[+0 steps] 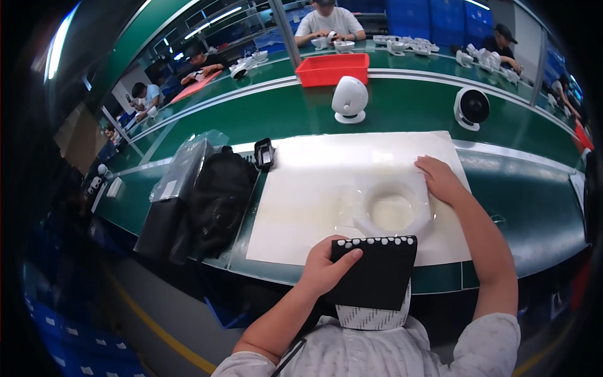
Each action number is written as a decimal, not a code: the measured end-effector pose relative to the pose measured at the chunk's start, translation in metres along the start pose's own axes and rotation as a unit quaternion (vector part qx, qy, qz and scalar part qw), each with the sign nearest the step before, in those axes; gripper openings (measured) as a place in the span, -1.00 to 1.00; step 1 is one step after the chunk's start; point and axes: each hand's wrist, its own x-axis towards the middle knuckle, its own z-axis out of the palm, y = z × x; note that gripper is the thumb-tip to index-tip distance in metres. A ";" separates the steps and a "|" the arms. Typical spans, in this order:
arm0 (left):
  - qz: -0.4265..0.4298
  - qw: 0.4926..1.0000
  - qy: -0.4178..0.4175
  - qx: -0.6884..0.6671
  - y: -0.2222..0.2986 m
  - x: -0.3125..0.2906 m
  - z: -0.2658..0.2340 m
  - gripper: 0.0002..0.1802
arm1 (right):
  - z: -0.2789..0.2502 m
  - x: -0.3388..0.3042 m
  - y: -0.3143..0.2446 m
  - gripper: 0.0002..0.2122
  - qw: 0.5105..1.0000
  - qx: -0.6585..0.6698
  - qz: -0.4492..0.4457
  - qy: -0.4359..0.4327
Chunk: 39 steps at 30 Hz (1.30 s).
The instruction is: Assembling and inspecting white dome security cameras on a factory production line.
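Observation:
My left hand [330, 264] grips a black sheet [377, 273] by its left edge, thumb on top. White round dots line the sheet's far edge, and white printed backing paper [374, 317] shows below it, near my body. On the white mat [295, 188], a white ring-shaped piece [411, 217] lies with its round opening facing up. It looks like foam or plastic, glossy in places. My right hand [443, 182] is closed on its far right corner, with fingers together and curled around the edge; the fingertips' undersides are hidden.
A black bag [223, 195], a plastic-wrapped dark box [176, 188] and a small black device [264, 154] sit left of the mat. Beyond it stand a white rounded device [350, 100], a black-faced one [472, 108] and a red bin [333, 69]. Several people work farther back.

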 end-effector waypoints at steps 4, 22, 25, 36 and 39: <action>-0.005 1.000 0.003 -0.023 -0.005 -0.004 -0.006 -0.80 | 0.005 0.002 0.000 -0.72 1.000 -0.002 -0.012 -0.006; 0.014 0.997 -0.054 0.044 0.008 0.005 -0.057 -0.81 | 0.044 0.169 -0.037 -0.58 0.987 0.031 0.057 -0.148; 0.017 0.999 -0.029 0.032 0.009 0.000 -0.061 -0.78 | 0.068 0.199 -0.048 -0.57 0.994 -0.058 0.059 -0.077; 0.121 0.991 -0.012 0.056 0.000 -0.001 -0.051 -0.75 | 0.044 0.157 0.122 -0.72 0.962 -0.146 -0.070 0.221; 0.131 0.989 0.001 0.062 -0.002 -0.002 -0.046 -0.72 | -0.013 0.097 0.096 -0.66 0.950 0.242 0.014 0.194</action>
